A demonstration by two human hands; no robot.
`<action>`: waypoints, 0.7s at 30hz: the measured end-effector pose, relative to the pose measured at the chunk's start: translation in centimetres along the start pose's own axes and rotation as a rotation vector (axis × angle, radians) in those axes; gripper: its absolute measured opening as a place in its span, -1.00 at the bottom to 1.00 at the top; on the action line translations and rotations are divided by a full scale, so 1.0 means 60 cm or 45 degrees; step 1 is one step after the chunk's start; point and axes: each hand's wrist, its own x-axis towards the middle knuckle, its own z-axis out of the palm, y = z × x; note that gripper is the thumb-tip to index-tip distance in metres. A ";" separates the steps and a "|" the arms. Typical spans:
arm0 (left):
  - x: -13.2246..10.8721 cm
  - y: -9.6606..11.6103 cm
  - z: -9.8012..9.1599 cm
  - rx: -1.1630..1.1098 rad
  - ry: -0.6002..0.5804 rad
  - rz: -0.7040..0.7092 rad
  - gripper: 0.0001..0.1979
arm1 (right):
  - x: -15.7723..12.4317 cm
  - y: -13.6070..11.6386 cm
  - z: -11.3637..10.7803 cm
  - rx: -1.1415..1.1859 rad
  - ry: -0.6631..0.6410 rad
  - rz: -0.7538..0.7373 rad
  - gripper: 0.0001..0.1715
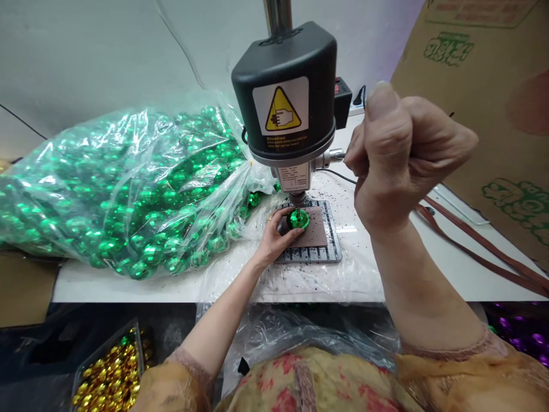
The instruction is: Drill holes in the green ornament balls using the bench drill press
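under the chuck (297,198) of a small bench drill (285,143), on a brown pad (316,233): green faceted bauble (299,218), touching or nearly touching the chuck tip, cannot tell which. grasped from its left by the left hand (274,237), thumb and fingers curled round its lower half, wrist low over the plastic sheet (300,280). brown pad lying on a ribbed metal base plate (332,252), both on the white table (128,284). up at the right of the drill head: right hand (403,154), clenched in a fist round the feed lever (333,155), thumb on top, only the lever's metal stub visible between fist and machine. blocks much of the view behind it. on the black motor housing (285,51), yellow warning label (282,110) facing the camera. left of the drill, just beside the left hand: big clear bag of green baubles (124,189), taking up most of the table's left side and crowding the base plate's left edge. black specks (341,189) scattered over table and plastic sheet around the base. right of the base, brown strap (472,247) running across the table toward the edge; behind it, leaning cardboard box (493,114) with green print. below the table edge at lower left, clear tray of gold beads (109,377); at lower right, purple beads (521,337).
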 end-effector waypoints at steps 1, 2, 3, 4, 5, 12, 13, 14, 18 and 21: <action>-0.001 0.003 0.000 -0.008 -0.014 0.003 -0.42 | 0.000 -0.001 -0.001 -0.005 -0.011 -0.005 -0.48; -0.002 0.005 0.001 -0.030 -0.036 -0.001 -0.41 | 0.000 -0.001 -0.001 -0.020 -0.017 -0.001 -0.48; -0.003 0.007 0.001 -0.059 -0.060 -0.008 -0.41 | 0.001 -0.002 -0.002 -0.040 -0.020 0.008 -0.47; -0.004 0.009 0.001 -0.091 -0.078 -0.016 -0.41 | 0.001 -0.004 -0.003 -0.058 -0.021 0.019 -0.47; -0.004 0.011 0.002 -0.118 -0.093 -0.021 -0.41 | 0.001 -0.005 -0.003 -0.071 -0.025 0.031 -0.48; -0.001 0.019 0.012 -0.097 -0.069 -0.017 -0.42 | -0.001 -0.007 -0.006 -0.035 -0.054 0.063 -0.46; -0.001 0.019 0.013 -0.098 -0.066 -0.019 -0.42 | -0.002 -0.006 -0.007 -0.017 -0.053 0.046 -0.45; -0.001 0.020 0.013 -0.102 -0.067 -0.021 -0.42 | -0.003 -0.004 -0.008 -0.006 -0.054 0.030 -0.45; -0.003 0.019 0.012 -0.109 -0.088 -0.019 -0.42 | -0.011 0.003 -0.013 -0.068 -0.060 -0.024 -0.47; -0.004 0.017 0.012 -0.100 -0.091 -0.001 -0.43 | -0.018 0.006 -0.018 -0.126 -0.061 -0.025 -0.42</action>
